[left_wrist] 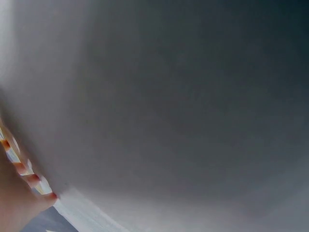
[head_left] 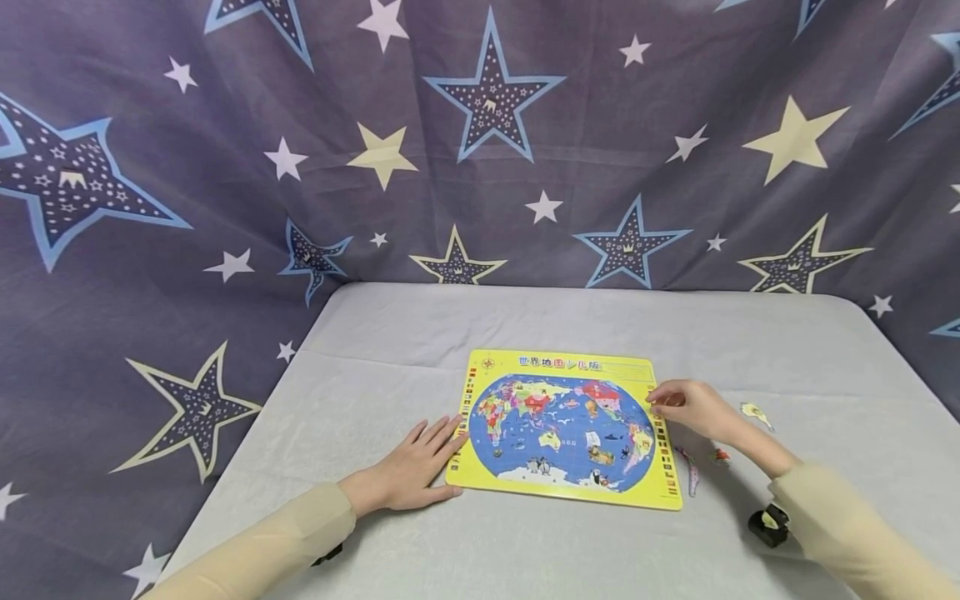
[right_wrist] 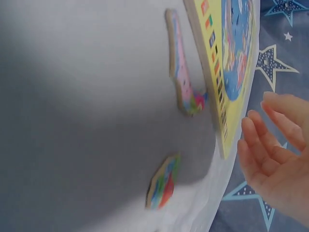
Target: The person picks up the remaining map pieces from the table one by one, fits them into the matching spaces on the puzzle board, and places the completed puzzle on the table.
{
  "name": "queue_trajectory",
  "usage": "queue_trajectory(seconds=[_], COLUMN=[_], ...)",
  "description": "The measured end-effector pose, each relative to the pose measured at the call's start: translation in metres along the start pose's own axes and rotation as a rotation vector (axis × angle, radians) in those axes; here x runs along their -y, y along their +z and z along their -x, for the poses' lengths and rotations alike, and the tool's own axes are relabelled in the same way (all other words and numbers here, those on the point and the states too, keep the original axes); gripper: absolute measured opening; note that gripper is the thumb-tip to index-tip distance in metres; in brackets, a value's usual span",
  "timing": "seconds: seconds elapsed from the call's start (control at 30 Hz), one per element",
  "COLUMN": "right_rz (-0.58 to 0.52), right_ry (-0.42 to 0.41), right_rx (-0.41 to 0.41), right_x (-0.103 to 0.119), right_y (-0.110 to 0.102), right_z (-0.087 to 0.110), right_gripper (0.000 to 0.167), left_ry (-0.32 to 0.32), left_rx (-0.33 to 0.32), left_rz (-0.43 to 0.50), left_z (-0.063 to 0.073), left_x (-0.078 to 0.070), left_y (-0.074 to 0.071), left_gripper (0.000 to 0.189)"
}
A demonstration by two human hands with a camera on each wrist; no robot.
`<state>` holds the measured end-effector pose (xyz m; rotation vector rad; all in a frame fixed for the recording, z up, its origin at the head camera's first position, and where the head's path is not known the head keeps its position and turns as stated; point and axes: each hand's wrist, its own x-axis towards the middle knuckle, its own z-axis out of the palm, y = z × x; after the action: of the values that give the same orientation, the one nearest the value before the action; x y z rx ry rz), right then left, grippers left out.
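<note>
A yellow world map puzzle board [head_left: 465,475] with a blue oval map lies on the grey table. My left hand [head_left: 412,468] rests beside its left edge with fingers spread, fingertips touching the border. In the left wrist view, part of the left hand [left_wrist: 19,203] shows at the lower left. Over the board's right edge, my right hand [head_left: 697,408] hovers with fingers loosely bent. Its fingers [right_wrist: 251,150] hold nothing visible in the right wrist view. Near that hand lie a long pink puzzle piece [head_left: 692,477], a red and green piece [head_left: 721,457] and a yellowish piece [head_left: 753,412].
The grey cloth-covered table [head_left: 390,333] extends around the board. Behind it and to the left hangs a dark curtain [head_left: 450,208] printed with stars. A black wrist device [head_left: 770,527] shows under the right sleeve.
</note>
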<state>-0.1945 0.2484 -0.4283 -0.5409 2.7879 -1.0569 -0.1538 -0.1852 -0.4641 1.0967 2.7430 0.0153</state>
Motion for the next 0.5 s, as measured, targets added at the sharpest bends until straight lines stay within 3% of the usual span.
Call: queue_trajectory(seconds=[0.5], right_rz=[0.067], right_ry=[-0.011], right_rx=[-0.077], right_x=[-0.024], right_y=[-0.027], right_z=[0.028], right_gripper=[0.017], left_ry=[0.011], left_rx=[-0.016], left_rz=[0.000], left_z=[0.000], left_x=[0.000], left_y=[0.000], left_gripper=[0.077])
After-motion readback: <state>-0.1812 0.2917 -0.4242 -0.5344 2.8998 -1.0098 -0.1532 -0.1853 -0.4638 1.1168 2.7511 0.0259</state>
